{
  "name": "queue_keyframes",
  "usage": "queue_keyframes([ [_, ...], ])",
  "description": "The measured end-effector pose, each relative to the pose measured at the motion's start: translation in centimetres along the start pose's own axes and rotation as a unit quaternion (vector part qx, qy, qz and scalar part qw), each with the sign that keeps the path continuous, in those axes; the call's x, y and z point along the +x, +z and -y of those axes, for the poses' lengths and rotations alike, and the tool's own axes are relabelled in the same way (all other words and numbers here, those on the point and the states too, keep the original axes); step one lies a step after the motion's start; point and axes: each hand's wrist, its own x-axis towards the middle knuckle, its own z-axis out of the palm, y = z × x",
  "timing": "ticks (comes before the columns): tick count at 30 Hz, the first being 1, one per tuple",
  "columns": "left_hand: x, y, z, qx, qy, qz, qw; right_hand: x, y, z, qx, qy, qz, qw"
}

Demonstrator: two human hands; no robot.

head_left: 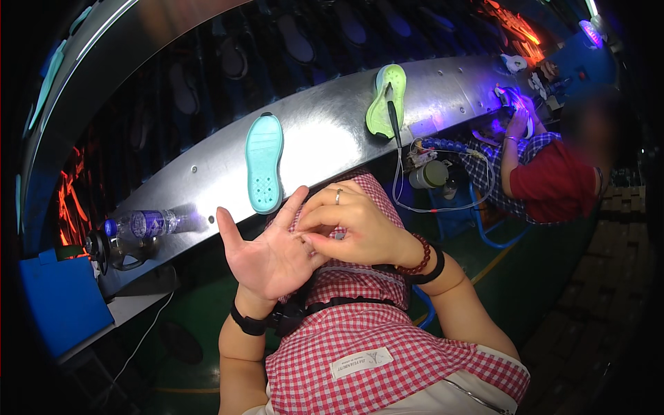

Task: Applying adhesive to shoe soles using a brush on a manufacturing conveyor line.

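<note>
Turquoise shoe sole point(265, 166) lying flat on the metal table point(325, 117), left of a pale-green shoe sole point(378, 114), near both hands yet touched by neither. Judged unfinished as a bare sole, with surface treatment done or left impossible to tell. Left hand point(273, 259) palm up, fingers mostly spread; right hand point(356, 225) bent over it, fingers drawn toward the left ones, impossible to tell whether closed on something small.

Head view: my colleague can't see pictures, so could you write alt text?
A person's right hand pinches at their open left hand. Beyond, a turquoise sole and a green sole lie on a metal bench.
</note>
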Motion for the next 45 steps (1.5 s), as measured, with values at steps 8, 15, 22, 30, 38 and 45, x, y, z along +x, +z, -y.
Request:
queue_keyframes([
  [8, 0.0, 0.0, 0.0, 0.002, -0.002, 0.003, 1.0, 0.0, 0.2, -0.6, 0.054, -0.007, -0.004, 0.998],
  [15, 0.1, 0.0, 0.1, 0.006, -0.004, -0.002, 1.0, 0.2, 0.0, -0.6, 0.096, 0.033, 0.028, 0.994],
  [22, 0.1, 0.5, 0.2, 0.011, 0.061, -0.074, 0.995, 0.2, 0.6, -0.1, -0.012, -0.026, -0.113, 0.993],
  [30, 0.8, 0.4, 1.1, 0.073, 0.121, -0.077, 0.987, -0.3, 1.8, 0.1, -0.094, 0.001, -0.072, 0.993],
  [38, 1.0, -0.1, 1.3, 0.168, 0.141, -0.086, 0.972, 0.0, 2.7, 0.3, -0.124, -0.023, -0.128, 0.984],
  [45, 1.1, 0.3, 1.0, 0.141, 0.126, -0.065, 0.98, 0.1, 3.0, 0.0, -0.102, -0.021, -0.14, 0.985],
])
